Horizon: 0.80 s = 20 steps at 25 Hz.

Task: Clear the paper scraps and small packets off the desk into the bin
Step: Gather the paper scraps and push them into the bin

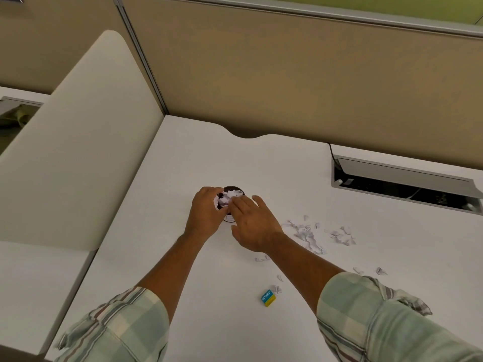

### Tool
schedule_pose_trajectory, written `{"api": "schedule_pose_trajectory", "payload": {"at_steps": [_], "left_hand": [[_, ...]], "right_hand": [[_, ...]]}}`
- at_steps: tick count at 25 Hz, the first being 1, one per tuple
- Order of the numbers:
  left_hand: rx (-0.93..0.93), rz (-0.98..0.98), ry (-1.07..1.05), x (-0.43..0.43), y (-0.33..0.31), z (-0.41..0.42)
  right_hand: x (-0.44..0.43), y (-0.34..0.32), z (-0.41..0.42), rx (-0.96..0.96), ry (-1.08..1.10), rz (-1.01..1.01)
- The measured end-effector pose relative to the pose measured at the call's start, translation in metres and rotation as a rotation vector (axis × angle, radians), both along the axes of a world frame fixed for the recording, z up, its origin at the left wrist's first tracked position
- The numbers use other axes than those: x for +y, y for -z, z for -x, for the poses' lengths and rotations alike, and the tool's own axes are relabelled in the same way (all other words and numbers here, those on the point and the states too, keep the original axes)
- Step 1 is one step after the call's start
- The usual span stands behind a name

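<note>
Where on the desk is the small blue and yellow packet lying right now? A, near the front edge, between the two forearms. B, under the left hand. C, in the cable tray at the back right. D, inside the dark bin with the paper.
A: the blue and yellow packet lies flat on the desk between the forearms, well short of the bin, where the left hand and right hand are.

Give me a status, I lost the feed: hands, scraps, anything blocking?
Both hands at the bin: left hand cupping scraps into it, right hand open over the rim. Loose paper scraps and blue-yellow packet on the desk. Nothing blocking.
</note>
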<state>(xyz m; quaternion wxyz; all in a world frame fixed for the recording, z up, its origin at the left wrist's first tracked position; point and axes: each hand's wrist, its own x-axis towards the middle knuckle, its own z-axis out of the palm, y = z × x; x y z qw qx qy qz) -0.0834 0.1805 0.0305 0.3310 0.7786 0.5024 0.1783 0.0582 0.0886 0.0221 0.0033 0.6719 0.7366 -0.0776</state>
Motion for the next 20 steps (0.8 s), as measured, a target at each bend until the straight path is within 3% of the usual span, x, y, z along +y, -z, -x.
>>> {"api": "schedule_pose_trajectory", "payload": {"at_steps": [9,14,20], "left_hand": [[0.043,0.0,0.078,-0.005,0.014,0.019],[0.083,-0.014,0.1,-0.005,0.018,0.024],[0.091,-0.052,0.097,-0.006,0.014,0.021]], "right_hand": [[0.021,0.001,0.01,-0.143,-0.058,0.241],[0.032,-0.003,0.013,-0.122,-0.037,0.346],[0.015,-0.01,0.005,0.072,0.009,0.142]]}}
